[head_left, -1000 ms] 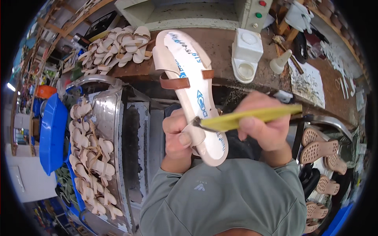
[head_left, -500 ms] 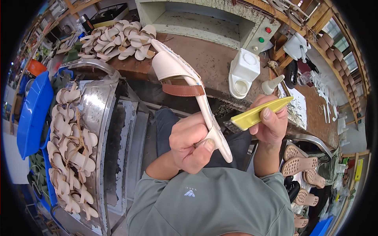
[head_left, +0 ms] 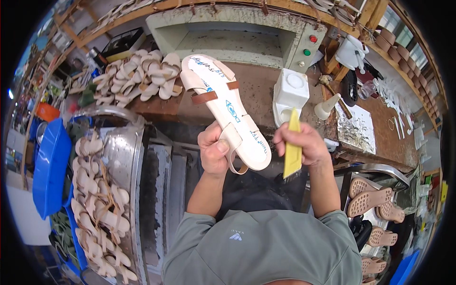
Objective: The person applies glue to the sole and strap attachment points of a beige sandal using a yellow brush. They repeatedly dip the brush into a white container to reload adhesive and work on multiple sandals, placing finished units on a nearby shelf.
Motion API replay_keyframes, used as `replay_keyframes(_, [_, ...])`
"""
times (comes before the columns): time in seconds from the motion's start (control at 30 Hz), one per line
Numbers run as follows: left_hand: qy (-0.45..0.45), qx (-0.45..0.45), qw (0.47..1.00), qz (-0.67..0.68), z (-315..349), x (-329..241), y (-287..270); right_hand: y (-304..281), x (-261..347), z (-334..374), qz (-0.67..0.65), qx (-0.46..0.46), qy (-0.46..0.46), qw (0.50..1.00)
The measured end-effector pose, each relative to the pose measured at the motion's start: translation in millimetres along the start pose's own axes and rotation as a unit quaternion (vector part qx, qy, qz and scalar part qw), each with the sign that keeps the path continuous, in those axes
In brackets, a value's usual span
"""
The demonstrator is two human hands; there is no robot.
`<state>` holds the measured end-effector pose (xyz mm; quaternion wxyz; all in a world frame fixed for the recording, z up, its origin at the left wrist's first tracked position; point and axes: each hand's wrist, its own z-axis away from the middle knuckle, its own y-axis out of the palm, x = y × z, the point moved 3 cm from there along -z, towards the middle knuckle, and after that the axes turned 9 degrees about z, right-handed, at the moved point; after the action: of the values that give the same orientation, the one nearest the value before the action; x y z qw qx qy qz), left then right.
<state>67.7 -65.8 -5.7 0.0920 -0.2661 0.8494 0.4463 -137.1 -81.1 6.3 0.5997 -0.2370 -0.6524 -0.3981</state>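
My left hand (head_left: 213, 151) is closed on the edge of a cream sandal upper (head_left: 228, 118) near its heel end. Its pale underside, with blue markings, faces me; brown and cream straps stick out at its sides, and the toe end points up and left. In my right hand (head_left: 308, 143) is a brush with a flat yellow handle (head_left: 292, 154). Its short dark bristles point down, apart from the sandal. Beyond the right hand, a white plastic pot (head_left: 290, 90) with a round opening stands on the brown bench (head_left: 256, 76).
Similar cream sandal uppers pile up on the bench (head_left: 137, 76) and on the metal cart (head_left: 102, 209) at left. A blue tray (head_left: 47, 171) leans beside it. Tan soles (head_left: 368, 202) lie at right. A white cone (head_left: 327, 107) and a machine with buttons (head_left: 228, 35) are on the bench.
The sandal upper has turned from edge-on to show its marked underside. The brush has swung from nearly level to upright, bristles down, and the right hand has moved slightly left.
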Motion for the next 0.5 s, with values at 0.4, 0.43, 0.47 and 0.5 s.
replay_keyframes(0.4, [0.246,0.012,0.793,-0.557,-107,23,15,-54,64,-56,0.026,-0.07,-0.023,0.997])
replay_keyframes(0.43, [0.14,0.041,0.835,-0.531,-109,22,23,-64,75,-60,0.018,-0.078,-0.019,0.997])
replay_keyframes(0.47, [0.033,0.046,0.854,-0.518,-118,23,35,-71,85,-68,0.007,-0.076,-0.011,0.997])
replay_keyframes(0.5, [-0.073,0.038,0.898,-0.431,-129,34,39,-77,98,-72,0.017,-0.082,-0.02,0.996])
